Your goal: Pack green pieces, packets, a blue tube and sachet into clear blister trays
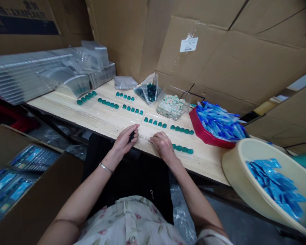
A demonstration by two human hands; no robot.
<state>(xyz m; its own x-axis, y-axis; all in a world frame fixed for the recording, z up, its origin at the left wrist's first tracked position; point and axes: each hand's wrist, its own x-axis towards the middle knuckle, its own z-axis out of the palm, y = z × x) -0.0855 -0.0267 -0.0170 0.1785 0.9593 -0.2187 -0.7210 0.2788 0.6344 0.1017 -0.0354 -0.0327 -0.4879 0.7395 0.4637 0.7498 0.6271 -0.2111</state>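
My left hand [124, 140] is curled above the wooden table top [66, 105], pinching a small dark piece [131, 136] between its fingers. My right hand [163, 146] rests with its fingertips on a clear plastic blister strip [145, 137]. Just to its right lies a row of teal pieces [181, 148] in a clear strip. Several similar rows [108, 103] run across the table in front of my hands. Whether my right hand grips anything is hidden by its fingers.
At the table's far end stand a bag of dark teal pieces [148, 91], a clear tub of pale pieces [172, 106] and a red tray of blue pieces [206, 131]. A cream basin [267, 183] of blue packets sits right; stacked clear trays [40, 69] are left; an open carton [22, 177] is lower left.
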